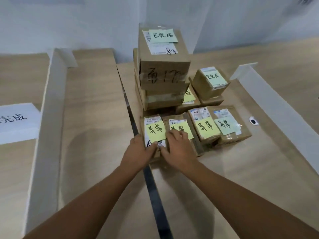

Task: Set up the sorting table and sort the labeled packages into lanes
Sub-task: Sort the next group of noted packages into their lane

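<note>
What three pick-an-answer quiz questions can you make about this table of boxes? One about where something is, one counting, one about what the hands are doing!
1. Where is the white paper sign? A) in the left lane B) on the tall stack C) under the hands
2. How many packages are in the front row? A) two B) four C) seven
3. What are the hands doing? A) touching front-row packages B) lifting the top box C) hanging off the table
Answers: 1 A, it lies left of the white divider. 2 B, four noted packages sit side by side. 3 A, the left hand grips the leftmost package, the right hand lies on the second package.
</note>
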`<state>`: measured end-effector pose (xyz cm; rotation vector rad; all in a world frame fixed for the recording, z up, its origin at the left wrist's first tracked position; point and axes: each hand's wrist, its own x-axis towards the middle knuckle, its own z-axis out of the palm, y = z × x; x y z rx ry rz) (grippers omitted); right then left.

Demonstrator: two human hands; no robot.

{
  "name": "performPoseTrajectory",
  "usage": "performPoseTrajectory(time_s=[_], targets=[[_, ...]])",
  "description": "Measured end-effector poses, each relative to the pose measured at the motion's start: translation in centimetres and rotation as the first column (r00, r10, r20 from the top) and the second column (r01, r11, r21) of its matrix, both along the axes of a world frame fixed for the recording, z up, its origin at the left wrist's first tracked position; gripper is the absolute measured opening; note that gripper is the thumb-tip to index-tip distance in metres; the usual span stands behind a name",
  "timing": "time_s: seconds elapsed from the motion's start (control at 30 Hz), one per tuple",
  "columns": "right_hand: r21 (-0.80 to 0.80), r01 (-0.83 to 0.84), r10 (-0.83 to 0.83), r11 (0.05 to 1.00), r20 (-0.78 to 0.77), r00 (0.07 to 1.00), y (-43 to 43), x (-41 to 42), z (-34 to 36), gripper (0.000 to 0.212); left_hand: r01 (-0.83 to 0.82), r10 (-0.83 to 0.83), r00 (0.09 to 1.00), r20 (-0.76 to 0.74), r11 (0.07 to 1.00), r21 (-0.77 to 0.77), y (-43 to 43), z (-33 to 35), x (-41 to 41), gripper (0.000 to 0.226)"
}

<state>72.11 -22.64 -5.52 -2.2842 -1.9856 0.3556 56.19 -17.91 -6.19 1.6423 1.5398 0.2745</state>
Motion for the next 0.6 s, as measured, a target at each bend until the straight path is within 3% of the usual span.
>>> performPoseTrajectory(time_s=[0.17,0.37,0.6], targets=[[0.133,-0.128,0.1,0.983,0.203,0.974,-0.2,1.6,-1.9,0.069,-0.13,0.139,0.988,0.074,0.984,-0.12,0.2,-2.3,2.2,0.067],[0.255,-0.23,0.216,0.939,0.079,0.973,0.5,0.6,-1.2,0.06,-0.187,0.197,0.976,0.094,0.977,-0.105,0.2,-2.8,0.3,0.065],[-0.013,-0.266,0.267,0.964,0.088,0.96,1.1,-1.7,-1.1,0.081,-0.206,0.221,0.963,0.152,0.973,-0.106,-0.5,-3.0,-1.7,0.065]])
